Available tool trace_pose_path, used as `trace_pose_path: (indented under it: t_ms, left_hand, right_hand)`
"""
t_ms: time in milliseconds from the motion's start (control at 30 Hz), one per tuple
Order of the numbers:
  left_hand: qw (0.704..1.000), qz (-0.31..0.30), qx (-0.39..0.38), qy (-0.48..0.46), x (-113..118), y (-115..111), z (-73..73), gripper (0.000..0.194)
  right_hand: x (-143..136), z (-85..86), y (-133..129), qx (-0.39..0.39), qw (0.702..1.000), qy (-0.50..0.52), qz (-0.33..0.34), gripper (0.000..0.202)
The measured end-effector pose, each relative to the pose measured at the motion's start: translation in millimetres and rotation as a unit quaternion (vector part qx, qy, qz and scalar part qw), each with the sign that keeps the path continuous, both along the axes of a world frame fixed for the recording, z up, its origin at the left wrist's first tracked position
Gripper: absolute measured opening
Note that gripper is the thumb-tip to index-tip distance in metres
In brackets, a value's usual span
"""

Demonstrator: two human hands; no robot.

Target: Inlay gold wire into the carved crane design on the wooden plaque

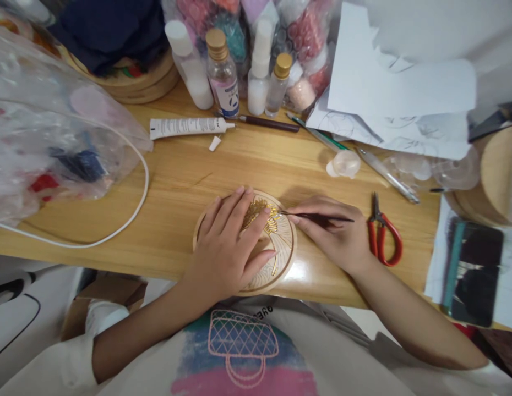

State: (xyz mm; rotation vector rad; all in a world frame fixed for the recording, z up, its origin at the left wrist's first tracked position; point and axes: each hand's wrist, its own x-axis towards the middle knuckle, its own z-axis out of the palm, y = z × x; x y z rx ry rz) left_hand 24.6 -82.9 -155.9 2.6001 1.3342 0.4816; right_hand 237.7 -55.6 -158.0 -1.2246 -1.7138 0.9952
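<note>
A round wooden disc [286, 258] with fine carved or drawn lines and gold wire-like pieces [273, 224] lies near the table's front edge. My left hand [229, 242] rests flat over its left half, fingers spread, and covers much of the pattern. To the right, my right hand [336, 234] pinches dark, thin tweezers [322, 216], whose tip touches or nearly touches the gold part at the disc's upper right. Red-handled pliers [382, 234] lie just right of my right hand.
Small bottles [223, 77], a white tube [185, 127], its cap and a dark pen [272, 123] stand or lie behind the disc. Plastic bags and a white cable [145, 187] are at left. Papers [400, 88], a silver pen [388, 175] and a phone [477, 275] are at right.
</note>
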Motion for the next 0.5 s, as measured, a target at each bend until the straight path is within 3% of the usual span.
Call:
trace_pose_path:
  t_ms: [500]
  left_hand:
    - [1.0, -0.002, 0.008, 0.001, -0.6, -0.3, -1.0, 0.046]
  right_hand:
    - [-0.7, -0.2, 3.1, -0.027, 0.999, 0.019, -0.012, 0.012]
